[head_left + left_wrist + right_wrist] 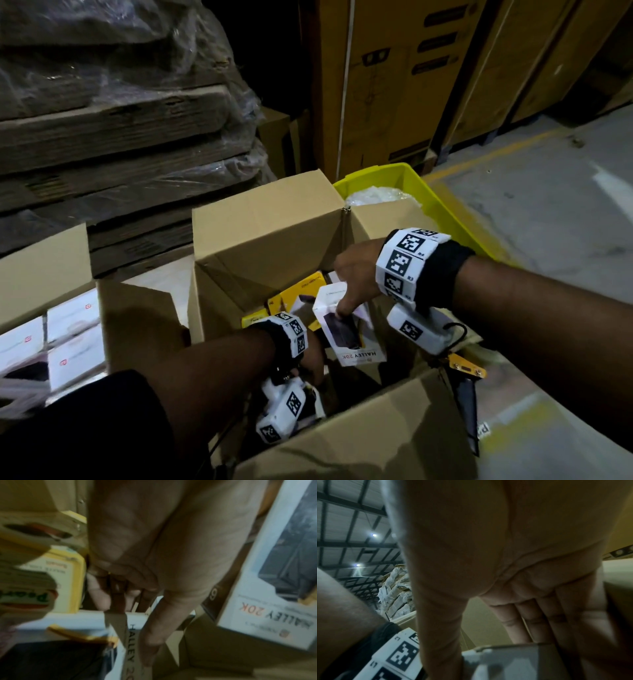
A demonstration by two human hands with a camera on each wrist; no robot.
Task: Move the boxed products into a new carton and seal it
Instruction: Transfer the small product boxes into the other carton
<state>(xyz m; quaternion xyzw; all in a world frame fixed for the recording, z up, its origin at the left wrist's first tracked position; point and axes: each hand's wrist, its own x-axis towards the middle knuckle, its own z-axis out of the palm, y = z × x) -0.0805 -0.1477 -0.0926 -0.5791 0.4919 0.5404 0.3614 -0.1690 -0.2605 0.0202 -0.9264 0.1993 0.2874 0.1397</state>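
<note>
An open brown carton stands in front of me, holding yellow boxes and white "HALLEY 20K" boxes. My right hand pinches one white box upright over the carton, thumb on its printed face and fingers straight behind it. That box also shows in the left wrist view. My left hand reaches deep into the carton. Its fingers curl over the top edge of a second white box lying below, and the thumb lies along that box's lettered side.
A second open carton at the left holds several white boxes. A yellow-green crate sits behind the centre carton. Wrapped stacks of flat cardboard and tall cartons close off the back. Concrete floor lies to the right.
</note>
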